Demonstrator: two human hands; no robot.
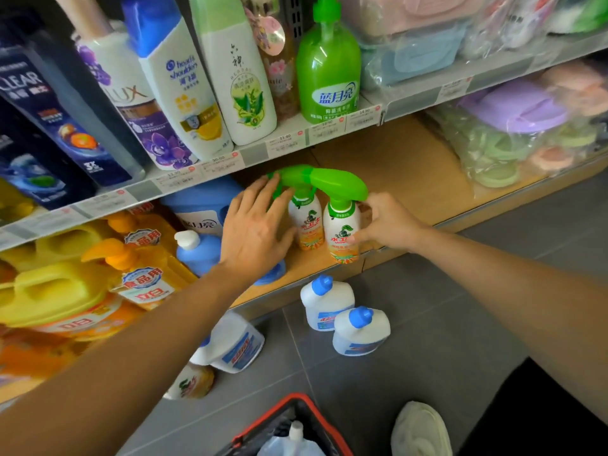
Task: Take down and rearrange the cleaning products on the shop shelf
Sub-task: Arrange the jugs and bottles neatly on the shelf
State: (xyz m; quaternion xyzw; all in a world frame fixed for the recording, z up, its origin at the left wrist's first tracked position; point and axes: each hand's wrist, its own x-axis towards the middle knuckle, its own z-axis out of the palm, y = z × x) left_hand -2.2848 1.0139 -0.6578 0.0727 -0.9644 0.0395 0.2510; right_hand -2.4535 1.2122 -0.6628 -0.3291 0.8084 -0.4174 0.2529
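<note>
Two white-and-orange spray bottles with green trigger heads stand side by side on the wooden lower shelf. My left hand is spread flat, fingers straight, against the left spray bottle. My right hand pinches the body of the right spray bottle from the right side. Three white bottles with blue caps stand on the grey floor below: one, another and a third.
Blue detergent bottles and yellow-orange jugs fill the lower shelf's left part. Shampoo bottles and a green soap pump stand on the upper shelf. A red-rimmed basket holding a bottle and a shoe are on the floor.
</note>
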